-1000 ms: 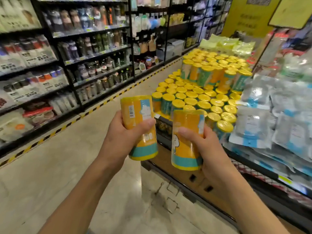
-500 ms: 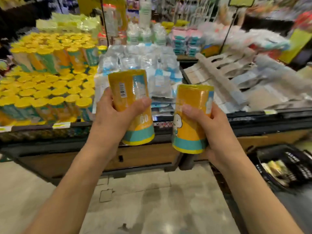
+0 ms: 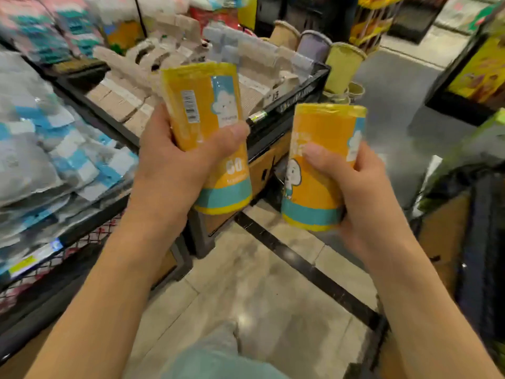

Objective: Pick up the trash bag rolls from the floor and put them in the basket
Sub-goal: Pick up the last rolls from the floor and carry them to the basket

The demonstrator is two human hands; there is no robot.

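Your left hand [image 3: 175,170] grips one trash bag roll [image 3: 207,127] at centre frame, thumb across the front, fingers wrapped behind. That roll is yellow-orange with a teal band near its lower end, barcode label facing you, tilted slightly left at the top

Your right hand [image 3: 355,192] grips a second trash bag roll [image 3: 319,165] right of centre, thumb on the front face, fingers curled round the right side. Same yellow wrap and teal band, cartoon figure on the front, close to upright. It sits a bit lower in frame than the first roll; the two rolls are near each other but apart

Both rolls are held in the air above the floor [image 3: 262,296], which is pale tile with a dark strip running diagonally toward lower right

Left of frame: display shelf [image 3: 90,236] with black frame, stacked with grey and blue-white packets [image 3: 54,160]. Upper centre: black crate [image 3: 297,97] of beige carton-like packs, blurred. Upper right of centre: paper-looking tubs [image 3: 341,67] in tan, grey and yellow-green, stacked beside the crate. Right edge: dark fixture [image 3: 475,242], contents too blurred to name

Bottom centre: a light teal trouser leg [image 3: 218,359]
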